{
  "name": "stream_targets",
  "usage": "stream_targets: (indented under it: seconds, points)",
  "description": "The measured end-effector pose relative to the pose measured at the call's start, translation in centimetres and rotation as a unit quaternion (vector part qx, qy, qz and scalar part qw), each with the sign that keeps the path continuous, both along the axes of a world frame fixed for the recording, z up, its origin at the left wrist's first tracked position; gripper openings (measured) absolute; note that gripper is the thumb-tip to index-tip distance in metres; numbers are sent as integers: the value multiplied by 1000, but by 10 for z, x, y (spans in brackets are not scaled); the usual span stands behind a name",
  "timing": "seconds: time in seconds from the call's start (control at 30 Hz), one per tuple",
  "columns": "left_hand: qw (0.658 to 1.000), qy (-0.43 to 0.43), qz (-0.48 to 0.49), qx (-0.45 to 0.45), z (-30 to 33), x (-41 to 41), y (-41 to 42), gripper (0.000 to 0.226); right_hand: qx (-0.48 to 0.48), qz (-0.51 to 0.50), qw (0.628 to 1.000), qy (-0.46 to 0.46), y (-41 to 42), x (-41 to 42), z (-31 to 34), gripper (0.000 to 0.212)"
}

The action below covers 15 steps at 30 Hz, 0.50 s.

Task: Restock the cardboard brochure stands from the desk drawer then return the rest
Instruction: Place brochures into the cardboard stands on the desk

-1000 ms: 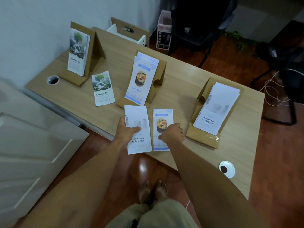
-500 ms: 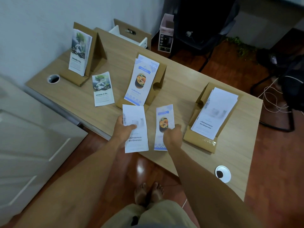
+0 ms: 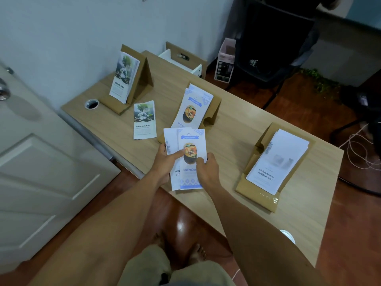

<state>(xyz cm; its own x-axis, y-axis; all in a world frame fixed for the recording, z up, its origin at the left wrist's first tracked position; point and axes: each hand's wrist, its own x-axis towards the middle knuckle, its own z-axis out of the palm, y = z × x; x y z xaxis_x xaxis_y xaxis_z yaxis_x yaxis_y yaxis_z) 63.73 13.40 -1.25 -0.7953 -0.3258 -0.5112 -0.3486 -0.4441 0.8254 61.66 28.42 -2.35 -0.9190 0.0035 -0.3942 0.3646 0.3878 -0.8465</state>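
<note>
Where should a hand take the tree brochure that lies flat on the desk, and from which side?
Take the tree brochure by its near short edge, coming from the desk's front. It lies flat, apart from the stands, so probably slide a thumb under that edge.

The white brochure (image 3: 170,141) lies mostly hidden beneath the food brochure (image 3: 192,159).

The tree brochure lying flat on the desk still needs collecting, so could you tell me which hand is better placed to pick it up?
Probably the left hand: the tree brochure lies on its side, while the right hand would have to cross over the held brochures.
</note>
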Motion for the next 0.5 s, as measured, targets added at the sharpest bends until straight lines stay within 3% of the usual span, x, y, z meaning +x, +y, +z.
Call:
stream_targets:
  seconds: [0.23, 0.4, 0.5]
  points:
    - [995, 23, 11, -100, -1, -15, -79, 42, -19, 41, 999, 24, -71, -17, 4, 21]
    - [991, 9, 2, -132, -4, -27, -168, 44, 23, -11, 998, 58, -135, -46, 2, 31]
    - [992, -1, -7, -125, -12, -35, -220, 49, 57, 2, 997, 58, -178, -69, 0, 24]
